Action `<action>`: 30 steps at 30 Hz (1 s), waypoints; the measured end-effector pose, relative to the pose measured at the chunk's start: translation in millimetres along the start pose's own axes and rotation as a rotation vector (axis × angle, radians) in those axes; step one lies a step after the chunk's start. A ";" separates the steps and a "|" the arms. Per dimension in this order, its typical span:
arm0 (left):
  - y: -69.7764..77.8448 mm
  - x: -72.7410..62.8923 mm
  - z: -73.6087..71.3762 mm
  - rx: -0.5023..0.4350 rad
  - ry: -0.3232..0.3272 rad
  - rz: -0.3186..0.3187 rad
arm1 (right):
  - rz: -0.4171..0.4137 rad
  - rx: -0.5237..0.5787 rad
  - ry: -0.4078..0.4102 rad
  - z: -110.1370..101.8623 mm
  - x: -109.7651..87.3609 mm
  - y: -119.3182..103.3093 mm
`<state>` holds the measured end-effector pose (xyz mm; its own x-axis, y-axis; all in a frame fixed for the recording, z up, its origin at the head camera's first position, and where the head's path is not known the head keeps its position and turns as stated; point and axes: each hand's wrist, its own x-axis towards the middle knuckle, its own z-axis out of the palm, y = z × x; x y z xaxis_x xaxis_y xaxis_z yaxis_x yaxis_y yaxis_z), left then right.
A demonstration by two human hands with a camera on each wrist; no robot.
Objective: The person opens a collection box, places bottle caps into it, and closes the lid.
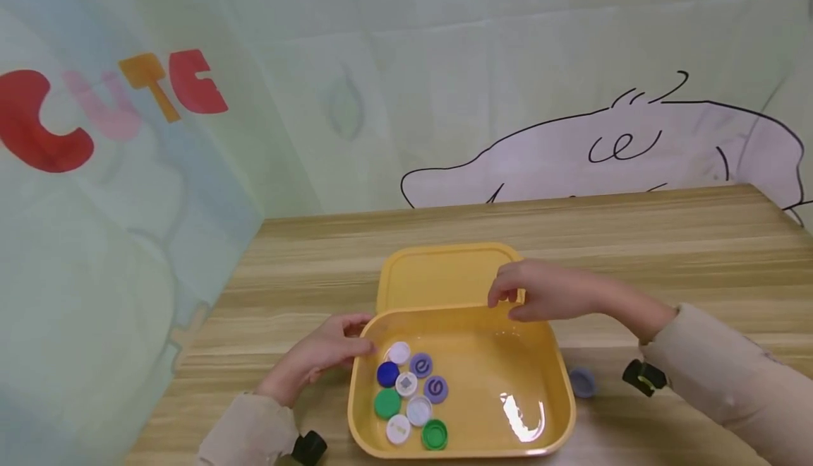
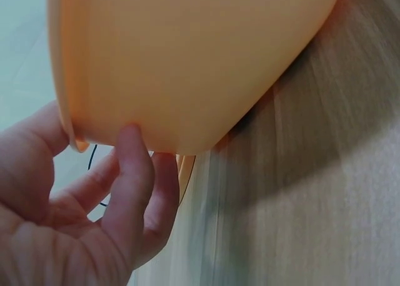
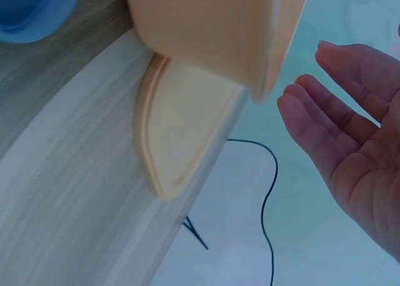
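Note:
A yellow plastic box [image 1: 464,448] stands on the table, with several white, blue, purple and green bottle caps [image 1: 406,384] grouped in its left half. My left hand [image 1: 327,349] grips the box's far left corner; in the left wrist view its thumb is at the rim and its fingers [image 2: 130,173] touch the outer wall. Over the far right corner hovers my right hand [image 1: 540,289], fingers loosely bent. The right wrist view shows that hand [image 3: 356,123] holding nothing and apart from the box's rim [image 3: 265,42].
Flat behind the box lies a yellow lid [image 1: 438,279], partly covered by the box and right hand. A blue-purple bottle cap [image 1: 581,383] lies on the wooden table [image 1: 305,261] just right of the box. Printed cloth [image 1: 305,120] hangs behind and left of the table.

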<state>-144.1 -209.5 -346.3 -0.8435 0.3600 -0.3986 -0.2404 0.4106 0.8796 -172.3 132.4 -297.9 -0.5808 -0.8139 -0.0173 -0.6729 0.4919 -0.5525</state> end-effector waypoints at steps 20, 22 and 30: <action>-1.4 1.1 -0.4 -0.012 -0.014 0.023 | 0.128 0.188 0.119 12.3 -67.9 34.7; -2.0 1.2 -0.7 -0.016 -0.016 0.024 | 0.134 0.215 0.119 15.4 -73.2 37.5; -5.3 2.0 -2.2 -0.038 -0.026 0.027 | 0.075 0.333 0.130 33.6 -86.7 53.4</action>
<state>-145.6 -212.8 -351.2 -0.8372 0.3929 -0.3804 -0.2357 0.3684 0.8993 -142.4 218.8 -353.9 -0.6906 -0.7228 0.0266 -0.4526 0.4031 -0.7954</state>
